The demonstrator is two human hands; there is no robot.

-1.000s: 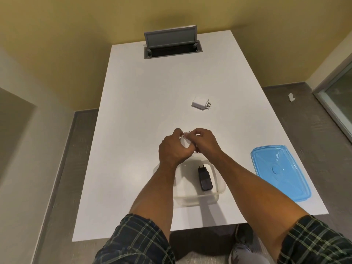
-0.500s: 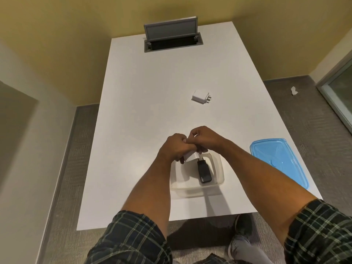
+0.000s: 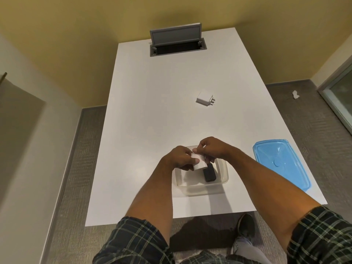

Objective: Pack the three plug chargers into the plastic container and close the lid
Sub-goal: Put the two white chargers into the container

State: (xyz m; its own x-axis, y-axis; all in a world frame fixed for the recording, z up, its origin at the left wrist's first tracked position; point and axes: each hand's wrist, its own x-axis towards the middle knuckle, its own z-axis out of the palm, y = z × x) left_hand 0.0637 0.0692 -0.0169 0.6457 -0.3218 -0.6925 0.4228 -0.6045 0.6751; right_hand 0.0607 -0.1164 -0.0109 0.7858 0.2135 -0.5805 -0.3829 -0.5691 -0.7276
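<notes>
Head view: both hands meet above the clear plastic container (image 3: 224, 176) at the near edge of the white table (image 3: 152, 111). The left hand (image 3: 179, 158) and right hand (image 3: 211, 149) together clasp a white charger (image 3: 199, 163), fingers closed around it, held over the container's far-left part. A black charger (image 3: 209, 174) lies inside the container. A second white charger (image 3: 204, 98) rests on the table farther off, prongs pointing right. The blue lid (image 3: 280, 164) lies flat to the right of the container, apart from it.
</notes>
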